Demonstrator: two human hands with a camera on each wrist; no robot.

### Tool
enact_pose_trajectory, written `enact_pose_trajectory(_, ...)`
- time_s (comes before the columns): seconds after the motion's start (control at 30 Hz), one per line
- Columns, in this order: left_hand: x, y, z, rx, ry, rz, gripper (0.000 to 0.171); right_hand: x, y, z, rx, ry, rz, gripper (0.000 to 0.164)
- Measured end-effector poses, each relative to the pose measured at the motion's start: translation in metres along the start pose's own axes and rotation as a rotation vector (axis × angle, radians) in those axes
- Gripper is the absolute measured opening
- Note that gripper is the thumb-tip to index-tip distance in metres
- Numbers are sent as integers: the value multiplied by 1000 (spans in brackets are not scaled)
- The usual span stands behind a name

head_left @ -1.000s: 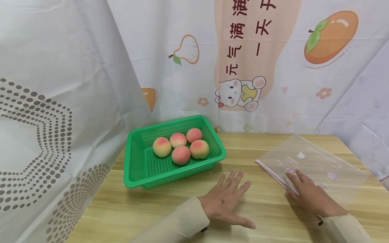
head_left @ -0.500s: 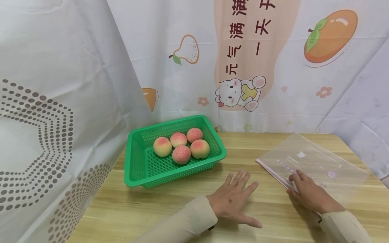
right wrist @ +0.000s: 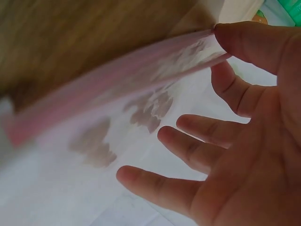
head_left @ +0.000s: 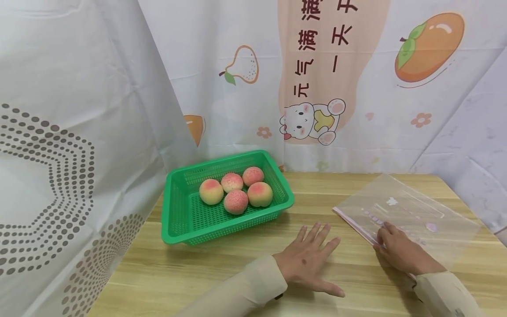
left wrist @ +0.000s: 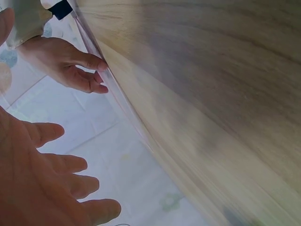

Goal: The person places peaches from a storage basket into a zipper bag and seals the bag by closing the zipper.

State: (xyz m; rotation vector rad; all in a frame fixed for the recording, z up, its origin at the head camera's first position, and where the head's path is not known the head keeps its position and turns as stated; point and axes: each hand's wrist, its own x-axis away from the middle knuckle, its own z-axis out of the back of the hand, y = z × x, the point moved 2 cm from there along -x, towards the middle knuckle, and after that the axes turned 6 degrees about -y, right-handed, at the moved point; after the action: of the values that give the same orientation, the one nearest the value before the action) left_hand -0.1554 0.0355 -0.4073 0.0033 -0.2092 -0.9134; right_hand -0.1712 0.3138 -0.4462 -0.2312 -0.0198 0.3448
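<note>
A clear plastic pouch [head_left: 425,207] with a pink edge strip and small printed pictures lies flat on the right part of the table. With thumb and index finger my right hand [head_left: 408,251] pinches its pink edge, and the other fingers extend loosely over it. Up close in the right wrist view, the pink edge [right wrist: 117,82] runs to the thumb and index fingertips, slightly parted into two layers. My left hand [head_left: 305,262] hovers palm down, fingers spread, over the wood to the left of the pouch, holding nothing.
A green plastic basket [head_left: 225,232] with several peaches, one a yellow-pink peach [head_left: 211,192], stands at the back left of the wooden table [head_left: 190,277]. A printed cloth [head_left: 245,119] hangs right behind the table, and a dotted white cloth [head_left: 119,88] closes off the left side.
My right hand's fingers have curled in from lying flat, and thumb and index finger have taken the pouch's edge. The left hand has slid a little to the right, still spread.
</note>
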Motion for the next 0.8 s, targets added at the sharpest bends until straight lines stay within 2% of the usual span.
enact_pose_trajectory(0.33,-4,4,-1,-11,-7,-18,106,0,3,3,-23,29,60,24)
enact_pose_trajectory(0.67,-9,8,1,-27,-17,-49,105,3,-7,13,-53,34,48,22)
enact_pose_trajectory(0.8,-13,10,2,-36,-31,-56,104,4,-10,15,-33,95,70,25)
